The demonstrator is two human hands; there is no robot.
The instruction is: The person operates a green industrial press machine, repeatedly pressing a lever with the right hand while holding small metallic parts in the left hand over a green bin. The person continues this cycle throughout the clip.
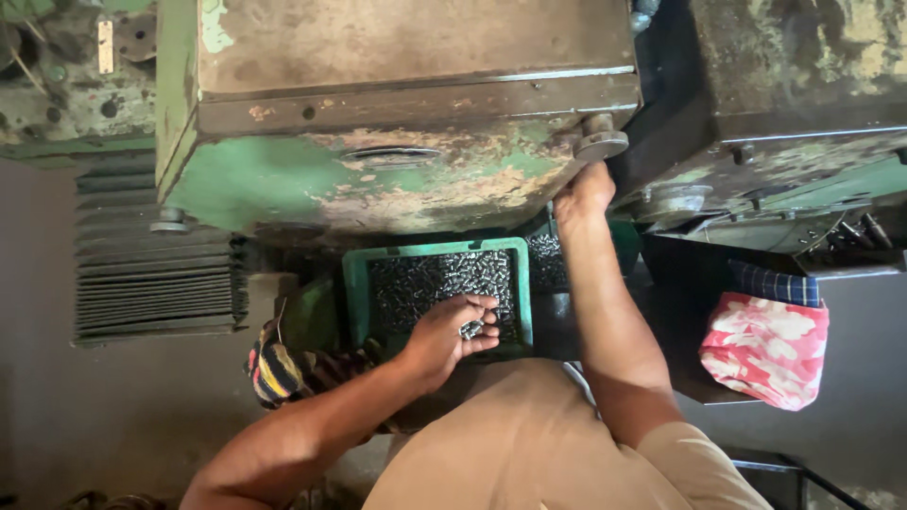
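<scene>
**Scooping small metal pieces from the green tray**

Standing beside the worn green machine (378, 179), I watch a person bent over a green plastic tray (354, 283) heaped with small shiny metal pieces (430, 279). The left hand (449, 332) sits at the tray's near edge, palm up and loosely cupped, fingers half curled around a small clutch of the pieces. The right hand (584, 192) reaches up to the machine's lower right corner, just under a round knob (602, 144); its fingers are turned away from me, so I cannot tell whether they grip anything.

To my eye, the work goes best with the cupped hand kept level, since the pieces look slick and would roll off a tilted palm. A modest handful seems wiser than a heaped 1. Lifting straight up over the tray would let any strays fall back among the rest.

A striped cloth (274, 368) lies left of the tray, and a red flowered cloth (765, 345) hangs at the right.
</scene>
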